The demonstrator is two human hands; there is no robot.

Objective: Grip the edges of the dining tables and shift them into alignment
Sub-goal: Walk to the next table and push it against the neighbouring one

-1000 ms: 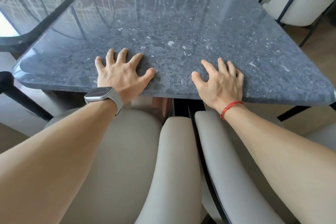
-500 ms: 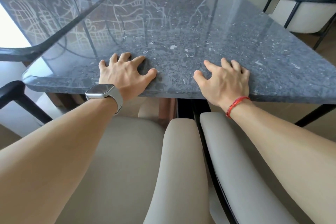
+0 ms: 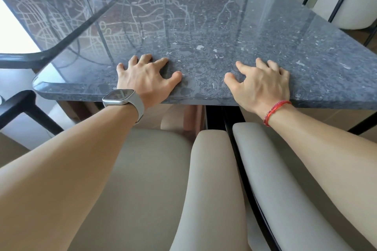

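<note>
The dark speckled stone table [image 3: 234, 32] sits skewed across the middle of the room, its near edge running just above two cream chairs. A second table [image 3: 51, 12] of the same glossy stone lies to the left, and the two tops meet at an angle: close together at the far end, with a wedge of gap opening toward the near left corner. So they are plainly not lined up yet.

The person leans over the chairs with both arms out. The left hand [image 3: 146, 79], with a watch [image 3: 120, 97] on its wrist, lies palm down on the top near the front edge, fingers spread wide and slightly clawed. The right hand [image 3: 263, 83], above a red string bracelet [image 3: 275, 111], presses the same way a little further right. Neither hand is wrapped round the edge; both bear on the polished face.

That looks like the weak point. On so shiny a surface, flat palms could slip rather than carry the heavy top along. A hard shove might also knock the two stone edges together and chip them. The cream chair [image 3: 146, 179] and its neighbour [image 3: 285, 179], tucked under the near edge, could foul the table's frame as it swings.
</note>
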